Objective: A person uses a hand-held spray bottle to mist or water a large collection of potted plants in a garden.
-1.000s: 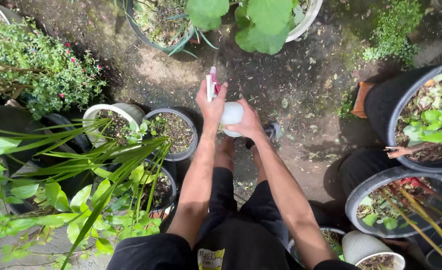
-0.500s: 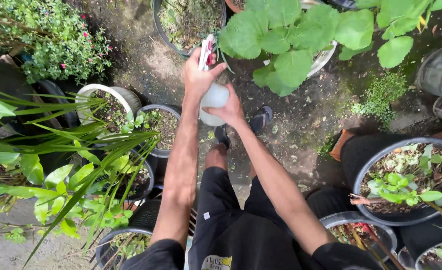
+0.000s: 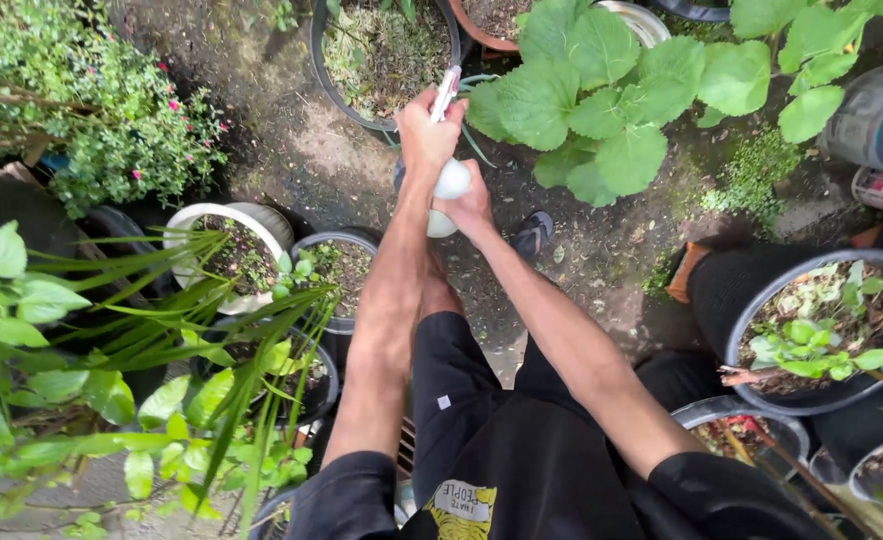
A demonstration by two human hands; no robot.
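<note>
Head view: I look down on two bare arms stretched out over garden ground ringed with pots.
Left hand (image 3: 425, 135): curled shut round the neck and trigger of the spray bottle (image 3: 448, 180), thumb side up.
Right hand (image 3: 469, 205): cupped under and against the bottle's white body, fingers wrapped, pressing it toward the left hand.
Spray bottle: white rounded body, white and red nozzle head poking up past the left hand; held above bare soil, just short of the dark pot (image 3: 333, 80) at the top edge.
Dark pot: filled with dry straw-like growth, nozzle pointing toward it.
Broad-leaved plant (image 3: 601, 90): large green leaves, just right of the hands, top edge.
Flowering shrub (image 3: 91, 110): small pink blooms, top left corner.
White pot (image 3: 261, 222): left of the forearms, a grey pot (image 3: 356, 240) touching it.
Sandal (image 3: 533, 235): dark, on the ground right of the bottle.
</note>
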